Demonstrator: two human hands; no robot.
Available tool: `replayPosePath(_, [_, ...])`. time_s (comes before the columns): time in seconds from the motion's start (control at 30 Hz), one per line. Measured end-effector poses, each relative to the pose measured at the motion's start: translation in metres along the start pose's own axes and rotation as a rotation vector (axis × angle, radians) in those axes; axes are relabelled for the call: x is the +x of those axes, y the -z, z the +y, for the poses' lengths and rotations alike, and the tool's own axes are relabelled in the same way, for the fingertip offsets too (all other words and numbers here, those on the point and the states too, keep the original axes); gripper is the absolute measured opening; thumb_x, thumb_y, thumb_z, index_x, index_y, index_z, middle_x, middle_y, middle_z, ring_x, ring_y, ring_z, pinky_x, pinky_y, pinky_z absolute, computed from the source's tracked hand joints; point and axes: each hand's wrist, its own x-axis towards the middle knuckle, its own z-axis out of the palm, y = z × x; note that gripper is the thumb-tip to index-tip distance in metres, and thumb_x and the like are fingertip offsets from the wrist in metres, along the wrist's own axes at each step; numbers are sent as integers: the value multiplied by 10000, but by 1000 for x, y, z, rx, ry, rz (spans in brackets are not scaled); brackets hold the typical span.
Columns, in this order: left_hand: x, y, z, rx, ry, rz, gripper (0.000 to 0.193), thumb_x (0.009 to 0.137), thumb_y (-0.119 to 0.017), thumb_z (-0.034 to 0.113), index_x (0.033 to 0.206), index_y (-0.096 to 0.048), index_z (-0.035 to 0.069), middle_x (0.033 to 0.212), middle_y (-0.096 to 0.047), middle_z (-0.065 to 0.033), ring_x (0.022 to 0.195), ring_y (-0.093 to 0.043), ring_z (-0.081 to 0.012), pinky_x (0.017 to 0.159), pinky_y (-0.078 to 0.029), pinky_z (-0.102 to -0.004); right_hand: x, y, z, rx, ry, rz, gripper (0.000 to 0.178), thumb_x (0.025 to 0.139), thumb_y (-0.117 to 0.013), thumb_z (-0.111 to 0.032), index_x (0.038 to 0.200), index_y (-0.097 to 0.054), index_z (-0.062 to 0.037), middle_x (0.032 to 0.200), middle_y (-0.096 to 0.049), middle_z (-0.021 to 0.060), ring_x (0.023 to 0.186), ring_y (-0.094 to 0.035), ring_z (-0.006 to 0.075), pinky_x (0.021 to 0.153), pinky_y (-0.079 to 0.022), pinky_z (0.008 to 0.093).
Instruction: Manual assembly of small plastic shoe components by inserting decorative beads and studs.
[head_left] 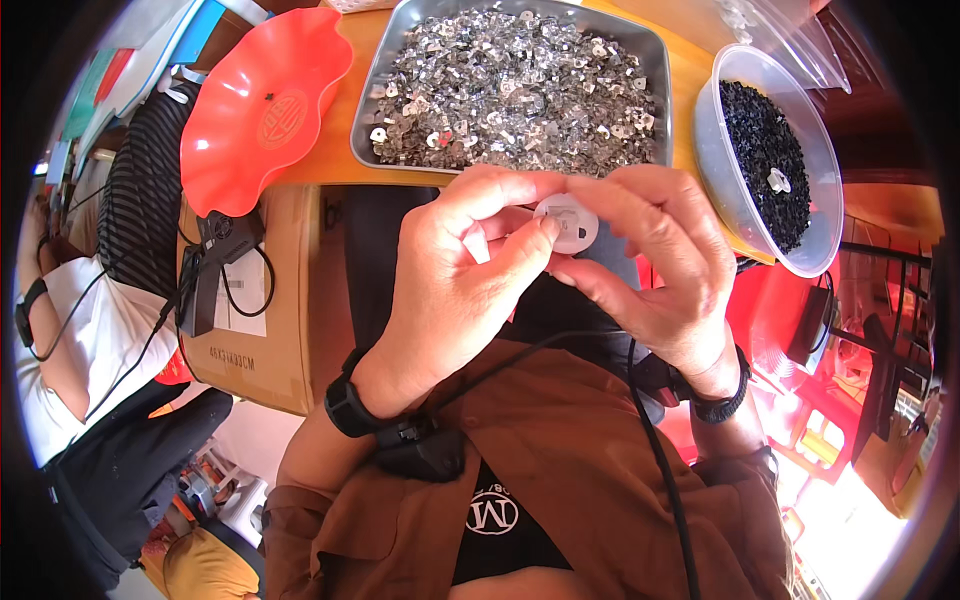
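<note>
Head view: left hand (pixel 450 270) and right hand (pixel 650 260) together, fingers clamped on a small white disc (pixel 568 222), near a metal tray (pixel 385 80) of silver bits on the bench (pixel 320 160). Red dish (pixel 260 110) left, clear tub (pixel 720 170) of black bits right.

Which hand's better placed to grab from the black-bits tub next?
Right, probably. The right hand is nearer the clear round plastic tub of black bits; the left hand also pinches the small white round disc.

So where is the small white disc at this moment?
In the head view, the small white disc sits at centre, pinched between the fingertips of the left hand and right hand, just below the metal tray of silver parts.
</note>
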Motion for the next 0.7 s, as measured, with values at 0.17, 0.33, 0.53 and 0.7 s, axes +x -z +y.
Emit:
replayPosePath(0.17, [0, -2, 5, -29, -37, -44, 294, 875, -567, 26, 1154, -527, -57, 1039, -602, -121, 864, -628, -187, 691, -534, -302, 1, -1, 2, 53, -40, 58, 424, 564, -804, -85, 951, -639, -31, 835, -622, 96, 733, -625, 222, 622, -521, 294])
replayPosePath(0.33, [-1, 0, 1, -250, 80, -126, 309, 874, -553, 15, 1174, -511, -46, 994, -619, -136, 821, -633, -198, 661, -537, -304, -3, 4, 2, 168, -86, 37, 383, 598, -813, -82, 931, -631, -33, 837, -633, 94, 719, -628, 198, 610, -516, 288])
replayPosePath(0.53, [0, -7, 4, -213, 139, -23, 215, 827, -573, -72, 1041, -568, -53, 976, -627, -114, 871, -624, -140, 723, -534, -254, -8, -2, 1, 138, -81, 82, 362, 574, -811, -65, 893, -642, -40, 810, -630, 76, 699, -622, 203, 606, -514, 293])
replayPosePath(0.7, [0, -8, 5, -52, 113, 6, 176, 809, -563, -77, 983, -578, -52, 944, -626, -93, 866, -622, -121, 715, -529, -238, -12, -8, 6, 100, -33, 101, 375, 536, -806, -77, 876, -649, -50, 791, -619, 69, 684, -615, 210, 601, -513, 302])
